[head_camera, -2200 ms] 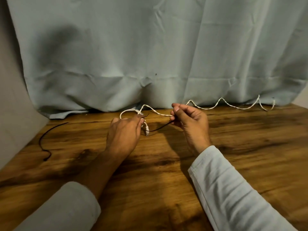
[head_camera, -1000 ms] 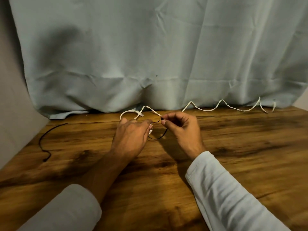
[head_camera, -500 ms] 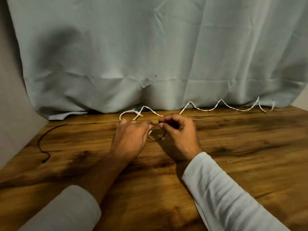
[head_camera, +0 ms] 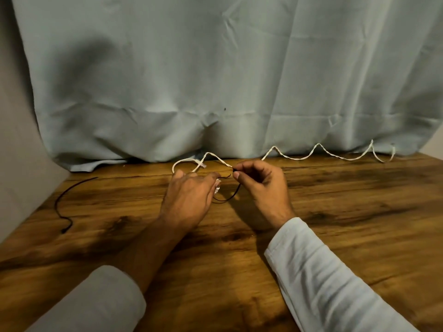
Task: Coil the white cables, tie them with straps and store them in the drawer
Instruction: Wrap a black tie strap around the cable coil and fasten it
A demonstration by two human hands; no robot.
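A: What did the head camera see?
B: A wooden bench (head_camera: 359, 224) with a pale blue curtain (head_camera: 215, 80) hanging behind it.
A: Where was the white cable (head_camera: 297, 158)?
B: It lay at the back of the bench, right by the bottom edge of the curtain. Its long way ran from left to right, in little bumps like waves. Its far end was out to the right, well apart from the hands. At the left it bent round in a loop.
A: And the hands?
B: The left hand (head_camera: 189, 197) was palm down over the near part of the cable, with its fingers curled round it. A white plug (head_camera: 217, 188) poked out beside that hand and pointed back toward the person.
A: What about the right hand (head_camera: 261, 185)?
B: Its thumb and first finger pinched a thin black strap (head_camera: 225, 200). The other fingers were curled in. The strap made a small curve between the two hands.
A: Anything else?
B: A second black strap (head_camera: 62, 204) lay alone on the left side of the bench, well apart from the hands. The right sleeve (head_camera: 323, 279) and the left sleeve (head_camera: 96, 300) were both pale.
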